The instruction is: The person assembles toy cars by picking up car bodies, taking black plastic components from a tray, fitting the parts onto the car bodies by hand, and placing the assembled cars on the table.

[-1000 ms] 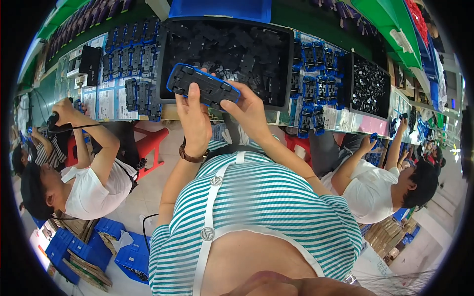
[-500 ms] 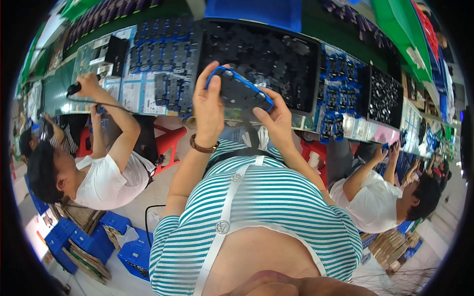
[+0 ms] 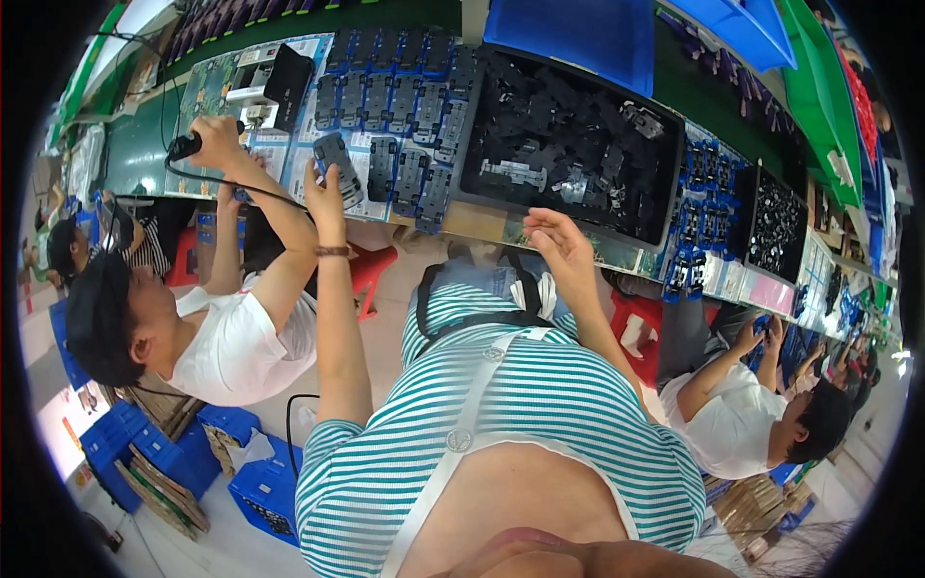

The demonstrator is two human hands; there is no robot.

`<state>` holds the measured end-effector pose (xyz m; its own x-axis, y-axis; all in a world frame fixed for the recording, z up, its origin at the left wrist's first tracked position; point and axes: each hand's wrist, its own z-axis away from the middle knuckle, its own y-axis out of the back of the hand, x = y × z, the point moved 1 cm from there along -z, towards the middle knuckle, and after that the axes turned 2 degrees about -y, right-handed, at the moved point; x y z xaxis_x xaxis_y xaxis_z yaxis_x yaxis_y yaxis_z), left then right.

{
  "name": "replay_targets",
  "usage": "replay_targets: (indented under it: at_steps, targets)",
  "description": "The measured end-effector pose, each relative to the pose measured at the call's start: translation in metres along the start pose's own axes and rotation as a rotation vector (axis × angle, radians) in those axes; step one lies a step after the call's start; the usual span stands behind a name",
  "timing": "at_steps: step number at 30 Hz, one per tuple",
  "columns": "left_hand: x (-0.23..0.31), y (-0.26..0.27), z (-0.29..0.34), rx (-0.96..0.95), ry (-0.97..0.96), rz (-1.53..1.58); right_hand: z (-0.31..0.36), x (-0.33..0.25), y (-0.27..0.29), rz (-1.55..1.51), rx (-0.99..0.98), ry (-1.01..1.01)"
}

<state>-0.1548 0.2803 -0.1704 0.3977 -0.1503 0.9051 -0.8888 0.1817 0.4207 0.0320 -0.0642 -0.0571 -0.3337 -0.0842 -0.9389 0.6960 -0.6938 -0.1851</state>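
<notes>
My left hand reaches out to the left and grips a toy car body with its dark underside up, pinching it between thumb and fingers. It is at the left end of the nearest row of similar blue-and-black car bodies on the table; whether it rests on the surface I cannot tell. My right hand is open and holds nothing, fingers apart, just in front of the near edge of a large black tray. Loose black plastic parts fill that tray.
A co-worker at the left holds a corded black tool close to my left arm. More blue car bodies stand right of the tray, beside another tray of small parts. Behind the big tray is a blue bin. Another co-worker sits at the right.
My left hand has carried the car body left to the rows. My right hand has let go of it and opened. The view has shifted, so the table appears further right.
</notes>
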Motion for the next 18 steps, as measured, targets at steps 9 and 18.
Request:
replay_targets:
  at_steps: [9,18]
  targets:
    - [-0.129,-0.032,-0.075,-0.425,-0.255,-0.398,0.05,0.027,0.069,0.365,0.478,0.121]
    - [-0.116,-0.051,-0.07,-0.238,-0.006,-0.64,0.096,0.125,0.211,0.598,1.127,0.058]
